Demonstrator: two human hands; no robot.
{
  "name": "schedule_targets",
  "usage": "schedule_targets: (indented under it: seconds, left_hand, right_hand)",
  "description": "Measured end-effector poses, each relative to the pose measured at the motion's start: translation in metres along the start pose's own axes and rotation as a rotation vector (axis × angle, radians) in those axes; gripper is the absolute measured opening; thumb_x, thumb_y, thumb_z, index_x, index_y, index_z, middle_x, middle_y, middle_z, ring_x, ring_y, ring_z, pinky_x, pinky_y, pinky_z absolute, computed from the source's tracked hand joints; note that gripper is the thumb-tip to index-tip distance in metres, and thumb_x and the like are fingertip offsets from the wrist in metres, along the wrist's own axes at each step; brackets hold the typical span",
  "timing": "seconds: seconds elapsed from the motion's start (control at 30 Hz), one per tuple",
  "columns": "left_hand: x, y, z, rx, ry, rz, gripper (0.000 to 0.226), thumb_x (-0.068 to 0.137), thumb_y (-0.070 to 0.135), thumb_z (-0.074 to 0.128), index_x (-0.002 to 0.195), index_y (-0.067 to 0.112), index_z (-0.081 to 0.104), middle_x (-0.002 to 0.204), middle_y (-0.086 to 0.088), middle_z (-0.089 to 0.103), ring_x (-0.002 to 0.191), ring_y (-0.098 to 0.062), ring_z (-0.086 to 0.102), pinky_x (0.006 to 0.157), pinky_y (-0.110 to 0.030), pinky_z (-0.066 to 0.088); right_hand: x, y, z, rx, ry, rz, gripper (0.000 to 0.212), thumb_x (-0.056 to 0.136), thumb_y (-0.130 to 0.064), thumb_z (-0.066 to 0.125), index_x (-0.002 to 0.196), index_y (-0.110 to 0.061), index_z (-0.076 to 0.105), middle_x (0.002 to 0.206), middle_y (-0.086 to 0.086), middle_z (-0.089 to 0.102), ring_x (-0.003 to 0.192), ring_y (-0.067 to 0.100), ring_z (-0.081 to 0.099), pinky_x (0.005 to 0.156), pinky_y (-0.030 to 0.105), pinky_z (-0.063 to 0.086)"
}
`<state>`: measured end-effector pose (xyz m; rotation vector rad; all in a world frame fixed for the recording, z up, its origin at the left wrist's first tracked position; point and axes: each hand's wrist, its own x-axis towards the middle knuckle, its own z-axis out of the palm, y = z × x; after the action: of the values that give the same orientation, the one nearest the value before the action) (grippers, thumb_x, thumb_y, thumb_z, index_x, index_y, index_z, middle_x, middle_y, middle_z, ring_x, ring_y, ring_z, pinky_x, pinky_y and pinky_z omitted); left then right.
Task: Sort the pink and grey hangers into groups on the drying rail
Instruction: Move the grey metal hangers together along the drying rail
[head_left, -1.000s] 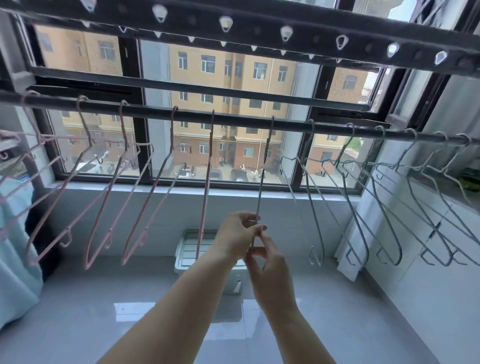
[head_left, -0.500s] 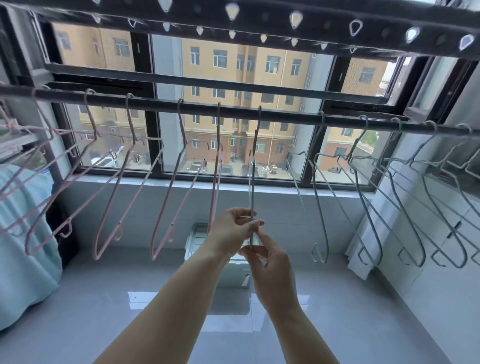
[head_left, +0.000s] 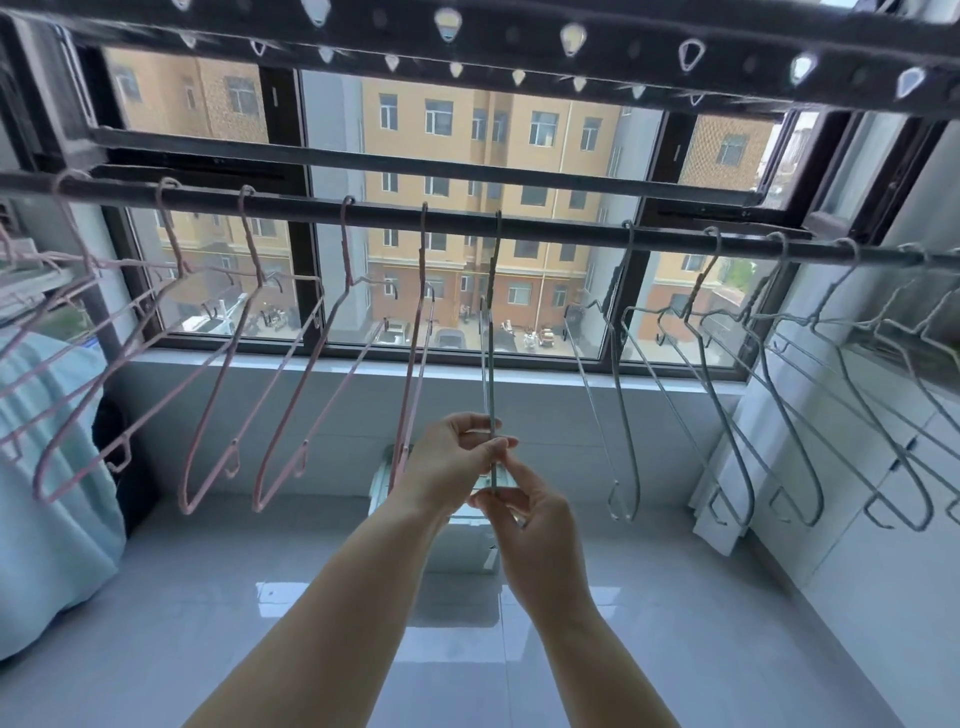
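— Since a second ago the grey hanger (head_left: 490, 364) has slid left along the rail (head_left: 519, 227); its hook now sits just beside the last pink hanger (head_left: 413, 364), and a wider gap has opened between it and the other grey hangers (head_left: 727, 395).

— And the hands?

— Both came along with it. The left hand (head_left: 451, 462) pinches the lower part of that grey hanger between thumb and fingertips. The right hand (head_left: 524, 514) grips its bottom end from just below, fingers curled round the wire. The two hands touch each other.

— How does the hanger hang?

— Edge-on to the camera, nearly straight down, hook over the rail at about the middle of the view.

— Where are the rest?

— Pink hangers (head_left: 218, 374) fill the left stretch of the rail, all slanting down to the left. The other grey ones take the right stretch, slanting to the right. So the held one hangs between the two groups, close to the pink side.

— Anything else around?

— A window (head_left: 467, 156) behind the rail, a pale blue cloth (head_left: 47, 493) at the left edge, and a white box (head_left: 457, 540) on the floor, partly hidden by the hands.
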<state>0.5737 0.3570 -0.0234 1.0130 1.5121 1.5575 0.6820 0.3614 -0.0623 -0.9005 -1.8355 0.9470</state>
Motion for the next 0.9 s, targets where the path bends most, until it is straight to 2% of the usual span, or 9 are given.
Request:
schedule_targets:
  seconds: [0.17, 0.3, 0.37, 0.47, 0.53, 0.63, 0.73, 0.83, 0.9]
  left_hand:
    - [-0.004, 0.001, -0.004, 0.009, 0.017, 0.002, 0.023, 0.080, 0.008, 0.065, 0.102, 0.009, 0.060, 0.084, 0.002, 0.071, 0.075, -0.005, 0.068, 0.057, -0.011, 0.050]
    - [-0.011, 0.005, -0.001, 0.074, 0.064, 0.009, 0.039, 0.079, 0.011, 0.067, 0.115, 0.005, 0.056, 0.103, -0.007, 0.068, 0.093, -0.018, 0.065, 0.081, -0.028, 0.051]
    - [-0.014, 0.007, 0.003, 0.259, 0.139, 0.110, 0.050, 0.078, 0.016, 0.070, 0.123, 0.011, 0.051, 0.112, 0.002, 0.060, 0.102, -0.015, 0.057, 0.092, -0.031, 0.046]
    - [-0.019, 0.017, 0.016, 0.477, 0.293, 0.372, 0.060, 0.073, 0.018, 0.073, 0.127, 0.018, 0.048, 0.111, 0.011, 0.048, 0.099, -0.008, 0.048, 0.087, -0.021, 0.043]
    - [-0.019, 0.024, 0.034, 0.459, 0.246, 0.449, 0.054, 0.075, 0.015, 0.070, 0.125, 0.016, 0.050, 0.111, 0.008, 0.054, 0.093, -0.005, 0.049, 0.078, -0.011, 0.044]
    - [-0.008, 0.025, 0.068, 0.473, 0.079, 0.358, 0.045, 0.086, 0.018, 0.059, 0.128, 0.010, 0.047, 0.126, -0.006, 0.056, 0.102, -0.012, 0.054, 0.084, -0.017, 0.044]
    - [0.006, 0.019, 0.099, 0.555, -0.028, 0.189, 0.045, 0.092, 0.021, 0.050, 0.132, 0.004, 0.040, 0.133, -0.015, 0.051, 0.118, -0.025, 0.051, 0.099, -0.033, 0.040]
    - [0.011, 0.014, 0.117, 0.379, -0.086, 0.047, 0.041, 0.091, 0.013, 0.051, 0.129, 0.002, 0.042, 0.125, -0.016, 0.057, 0.111, -0.026, 0.056, 0.090, -0.032, 0.048]
    - [0.012, 0.011, 0.119, 0.186, -0.109, -0.018, 0.038, 0.089, 0.003, 0.052, 0.126, -0.001, 0.045, 0.113, -0.017, 0.062, 0.096, -0.025, 0.062, 0.080, -0.034, 0.055]
  right_hand:
    - [-0.004, -0.007, 0.000, 0.003, -0.011, 0.004, 0.042, 0.083, -0.016, 0.064, 0.122, -0.028, 0.055, 0.083, -0.010, 0.071, 0.083, 0.002, 0.066, 0.085, 0.033, 0.053]
    - [-0.009, -0.016, -0.012, -0.081, -0.004, -0.071, 0.038, 0.085, -0.022, 0.062, 0.122, -0.025, 0.051, 0.098, -0.014, 0.061, 0.095, 0.000, 0.057, 0.091, 0.025, 0.046]
    - [-0.008, -0.017, -0.028, -0.198, 0.152, -0.163, 0.040, 0.084, -0.023, 0.063, 0.122, -0.017, 0.052, 0.109, -0.010, 0.050, 0.106, 0.003, 0.045, 0.096, 0.016, 0.033]
    - [0.001, -0.011, -0.061, -0.336, 0.399, -0.154, 0.043, 0.082, -0.019, 0.064, 0.122, -0.013, 0.051, 0.120, 0.000, 0.044, 0.115, 0.009, 0.034, 0.098, 0.020, 0.022]
    - [0.009, 0.002, -0.082, -0.363, 0.374, -0.011, 0.047, 0.085, -0.017, 0.059, 0.128, -0.009, 0.043, 0.131, 0.011, 0.043, 0.124, 0.022, 0.035, 0.102, 0.028, 0.025]
    - [0.013, 0.022, -0.096, -0.261, 0.161, 0.220, 0.047, 0.094, -0.018, 0.044, 0.138, -0.009, 0.031, 0.138, 0.013, 0.043, 0.128, 0.026, 0.039, 0.099, 0.028, 0.030]
    - [0.012, 0.036, -0.094, -0.230, 0.065, 0.218, 0.043, 0.096, -0.019, 0.038, 0.138, -0.009, 0.033, 0.131, 0.010, 0.053, 0.123, 0.024, 0.048, 0.095, 0.026, 0.035]
    - [0.013, 0.038, -0.096, -0.188, 0.076, 0.151, 0.035, 0.094, -0.007, 0.039, 0.126, -0.014, 0.050, 0.098, -0.006, 0.063, 0.104, 0.017, 0.060, 0.079, 0.021, 0.041]
    - [0.013, 0.035, -0.097, -0.191, 0.085, 0.099, 0.035, 0.094, -0.006, 0.040, 0.123, -0.018, 0.055, 0.093, -0.010, 0.064, 0.094, 0.010, 0.063, 0.075, 0.015, 0.043]
